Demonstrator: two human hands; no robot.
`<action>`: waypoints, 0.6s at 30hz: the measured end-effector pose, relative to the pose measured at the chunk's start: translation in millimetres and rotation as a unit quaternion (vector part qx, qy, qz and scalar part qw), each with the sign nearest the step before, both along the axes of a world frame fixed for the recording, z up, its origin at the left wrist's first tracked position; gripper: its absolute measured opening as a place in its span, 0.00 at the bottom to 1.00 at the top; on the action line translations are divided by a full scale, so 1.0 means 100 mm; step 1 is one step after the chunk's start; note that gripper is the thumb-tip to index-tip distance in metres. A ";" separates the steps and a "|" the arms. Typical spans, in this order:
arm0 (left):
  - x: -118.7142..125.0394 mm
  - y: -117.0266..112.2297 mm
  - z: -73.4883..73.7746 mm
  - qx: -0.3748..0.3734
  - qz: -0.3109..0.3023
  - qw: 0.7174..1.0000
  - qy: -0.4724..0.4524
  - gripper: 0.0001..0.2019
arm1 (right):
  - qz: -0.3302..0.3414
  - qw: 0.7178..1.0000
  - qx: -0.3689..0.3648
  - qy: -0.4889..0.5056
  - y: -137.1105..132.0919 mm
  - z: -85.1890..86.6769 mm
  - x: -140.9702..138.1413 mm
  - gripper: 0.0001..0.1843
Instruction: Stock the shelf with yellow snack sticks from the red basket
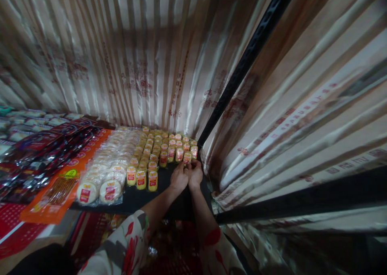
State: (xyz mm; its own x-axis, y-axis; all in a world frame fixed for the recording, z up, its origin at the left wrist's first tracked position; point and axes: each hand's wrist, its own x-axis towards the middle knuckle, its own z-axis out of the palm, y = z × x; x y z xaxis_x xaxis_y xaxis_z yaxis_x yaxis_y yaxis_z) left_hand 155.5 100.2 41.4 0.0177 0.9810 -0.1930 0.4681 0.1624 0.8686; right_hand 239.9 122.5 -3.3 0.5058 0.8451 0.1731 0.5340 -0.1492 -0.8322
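A small yellow snack cake in a clear wrapper with a red label (187, 157) is at the fingertips of both my hands, at the front of the right-hand rows. My left hand (179, 178) has its fingers closed on the cake's near left side. Close beside it, my right hand (195, 175) pinches the same cake from the right. Rows of matching wrapped cakes (163, 158) stretch behind and to the left on the black shelf (136, 198). Several of them stand at the front left, such as one labelled cake (141, 179). My fingertips partly cover the held cake.
Wrapped round white cakes (110, 191) are stacked left of the yellow ones. Farther left lie orange snack packets (57, 194) and dark shiny packets (36, 162). A black perforated post (238, 81) rises at the shelf's right corner, with printed pale curtains (145, 65) behind.
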 end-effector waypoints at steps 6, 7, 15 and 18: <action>0.00 0.00 0.01 0.003 0.019 1.000 0.009 0.22 | -0.007 0.999 0.032 -0.028 0.04 -0.07 -0.01 0.15; 0.00 0.00 0.01 0.008 0.018 1.000 0.012 0.22 | -0.004 0.999 0.046 -0.030 0.05 -0.09 -0.01 0.15; 0.00 0.01 0.00 0.055 -0.019 0.997 0.042 0.23 | 0.020 0.994 0.107 -0.013 0.10 -0.19 0.01 0.12; 0.01 0.02 0.02 0.062 -0.025 0.997 0.048 0.22 | 0.020 0.993 0.115 -0.023 0.12 -0.23 0.02 0.11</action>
